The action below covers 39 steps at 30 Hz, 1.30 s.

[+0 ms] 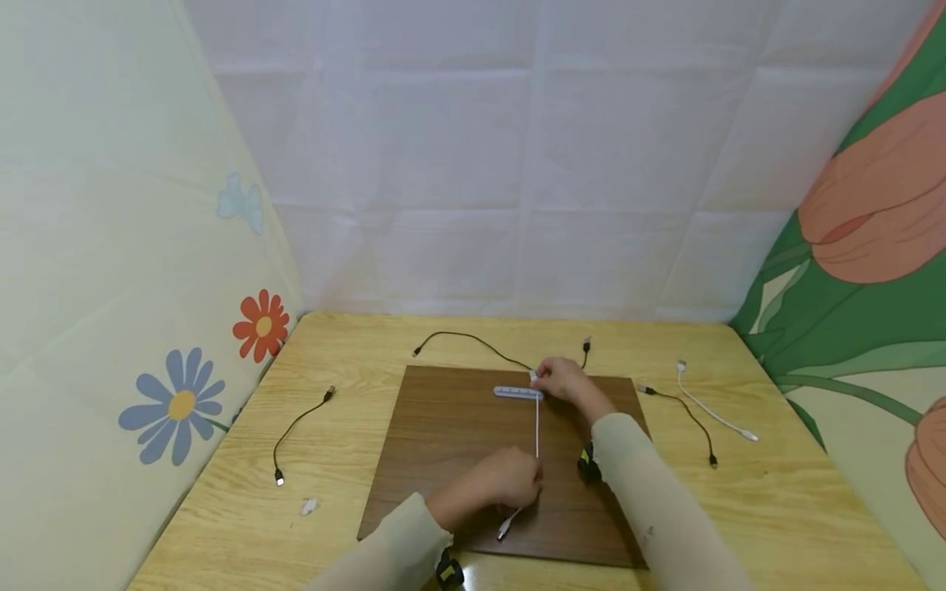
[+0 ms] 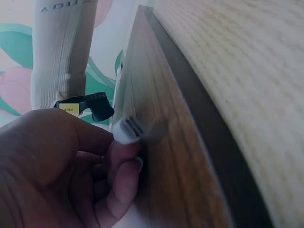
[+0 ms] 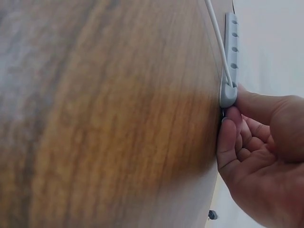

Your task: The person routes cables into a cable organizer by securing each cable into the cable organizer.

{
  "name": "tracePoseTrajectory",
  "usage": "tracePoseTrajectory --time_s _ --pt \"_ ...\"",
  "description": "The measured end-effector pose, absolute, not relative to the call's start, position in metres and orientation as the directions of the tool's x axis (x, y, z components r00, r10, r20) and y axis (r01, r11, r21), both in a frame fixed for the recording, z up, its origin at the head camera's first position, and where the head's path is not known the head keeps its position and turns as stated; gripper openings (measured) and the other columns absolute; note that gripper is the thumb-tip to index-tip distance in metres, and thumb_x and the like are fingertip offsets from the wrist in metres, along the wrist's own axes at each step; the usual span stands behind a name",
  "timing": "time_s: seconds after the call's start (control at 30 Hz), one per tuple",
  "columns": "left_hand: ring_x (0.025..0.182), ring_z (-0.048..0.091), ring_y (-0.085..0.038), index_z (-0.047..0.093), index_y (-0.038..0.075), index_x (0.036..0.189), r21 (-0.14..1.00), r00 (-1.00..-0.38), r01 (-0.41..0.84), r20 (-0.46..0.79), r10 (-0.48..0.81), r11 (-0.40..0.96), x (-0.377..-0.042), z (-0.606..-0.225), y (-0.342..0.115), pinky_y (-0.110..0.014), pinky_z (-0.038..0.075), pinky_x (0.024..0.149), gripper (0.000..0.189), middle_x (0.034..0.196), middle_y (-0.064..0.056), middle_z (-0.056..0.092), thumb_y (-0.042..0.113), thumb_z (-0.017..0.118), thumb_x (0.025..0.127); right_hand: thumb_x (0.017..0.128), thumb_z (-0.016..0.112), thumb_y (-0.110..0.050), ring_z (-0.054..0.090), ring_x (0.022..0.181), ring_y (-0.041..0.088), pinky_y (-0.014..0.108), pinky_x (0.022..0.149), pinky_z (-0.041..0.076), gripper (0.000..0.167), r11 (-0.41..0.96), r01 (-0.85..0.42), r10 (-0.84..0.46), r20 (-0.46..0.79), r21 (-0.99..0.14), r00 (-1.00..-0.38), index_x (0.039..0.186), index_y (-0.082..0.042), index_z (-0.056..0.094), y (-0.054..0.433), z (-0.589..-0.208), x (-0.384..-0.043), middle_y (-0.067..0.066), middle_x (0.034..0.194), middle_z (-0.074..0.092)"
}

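Note:
A pale grey-blue cable holder [image 1: 515,392] with a row of slots lies near the far edge of a dark brown board [image 1: 436,443]. One white USB cable [image 1: 537,427] runs through its rightmost slot and straight toward me. My right hand [image 1: 560,379] pinches the cable's far end just behind the holder; in the right wrist view thumb and fingers are right at the holder's end [image 3: 229,97]. Lower on the board, my left hand [image 1: 517,478] grips the cable's near part. Its metal-tipped plug [image 2: 128,130] sticks out past those fingers.
Black cables lie around the board: one at left [image 1: 296,431], one behind [image 1: 473,335], one at right [image 1: 683,406]. Another black plug [image 1: 587,346] shows behind the right hand. Far right lies a second white cable [image 1: 709,409]; a small white piece [image 1: 309,506] sits at left.

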State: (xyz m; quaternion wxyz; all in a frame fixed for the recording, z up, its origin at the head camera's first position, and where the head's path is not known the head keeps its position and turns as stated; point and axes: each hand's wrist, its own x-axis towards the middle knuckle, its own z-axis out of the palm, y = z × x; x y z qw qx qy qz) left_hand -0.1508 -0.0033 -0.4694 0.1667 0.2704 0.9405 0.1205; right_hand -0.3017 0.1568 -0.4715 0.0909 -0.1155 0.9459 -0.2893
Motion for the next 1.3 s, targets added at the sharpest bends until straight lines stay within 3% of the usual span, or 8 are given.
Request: tracePoseTrajectory --time_s 0.23,0.83,1.03,1.3 --pt "0.033 0.053 -0.007 0.057 0.016 0.062 0.369 -0.786 0.406 -0.326 0.526 0.836 -0.154 -0.473 -0.002 -0.021 0.044 0.04 0.041 0.042 0.005 0.054 0.025 0.057 0.102 0.092 0.075 -0.022 0.058 0.086 0.023 0.039 0.08 0.048 0.02 0.809 -0.153 -0.264 -0.118 -0.567 -0.957 0.092 -0.004 0.067 0.157 -0.474 -0.304 0.009 0.093 0.066" --pt "0.032 0.051 -0.005 0.058 0.017 0.054 0.402 -0.785 0.443 -0.256 0.564 0.801 -0.152 -0.476 0.0 -0.02 0.043 0.041 0.05 0.041 0.009 0.053 0.031 0.06 0.102 0.092 0.075 -0.021 0.059 0.086 0.022 0.038 0.081 0.05 0.021 0.79 -0.186 -0.297 -0.099 -0.585 -0.95 0.095 -0.002 0.068 0.158 -0.475 -0.304 0.008 0.093 0.067" --pt "0.034 0.049 -0.003 0.057 0.018 0.062 0.401 -0.772 0.492 -0.209 0.6 0.773 -0.154 -0.483 -0.005 -0.017 0.042 0.045 0.044 0.045 0.011 0.052 0.034 0.058 0.103 0.09 0.076 -0.021 0.059 0.083 0.021 0.036 0.077 0.049 0.021 0.782 -0.204 -0.313 -0.088 -0.589 -0.946 0.092 -0.001 0.068 0.159 -0.473 -0.303 0.009 0.089 0.067" --pt "0.039 0.049 0.001 0.057 0.018 0.067 0.502 -0.744 0.502 -0.165 0.648 0.704 -0.158 -0.479 -0.02 -0.016 0.043 0.045 0.037 0.049 0.013 0.052 0.028 0.06 0.103 0.09 0.077 -0.024 0.061 0.076 0.018 0.031 0.07 0.05 0.024 0.788 -0.106 -0.236 -0.138 -0.606 -0.962 0.092 -0.001 0.071 0.159 -0.467 -0.301 0.005 0.081 0.067"
